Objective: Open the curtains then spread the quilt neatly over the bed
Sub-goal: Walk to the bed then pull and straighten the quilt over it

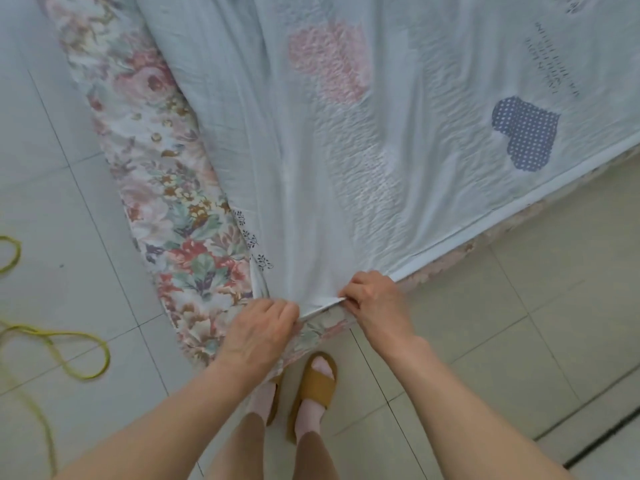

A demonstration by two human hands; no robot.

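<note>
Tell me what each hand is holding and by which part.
Both hold the pale quilt by its hemmed edge at the near corner: left hand and right hand pinch it side by side, the hem stretched between them.

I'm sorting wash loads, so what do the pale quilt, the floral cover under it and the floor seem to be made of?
The quilt looks like thin matte woven cloth, likely cotton: fine crinkles, soft folds. The floral cover is printed matte fabric, fibre unclear; it drapes smoothly. The floor is pale tile, probably glazed ceramic, given grout lines and slight sheen.
</note>
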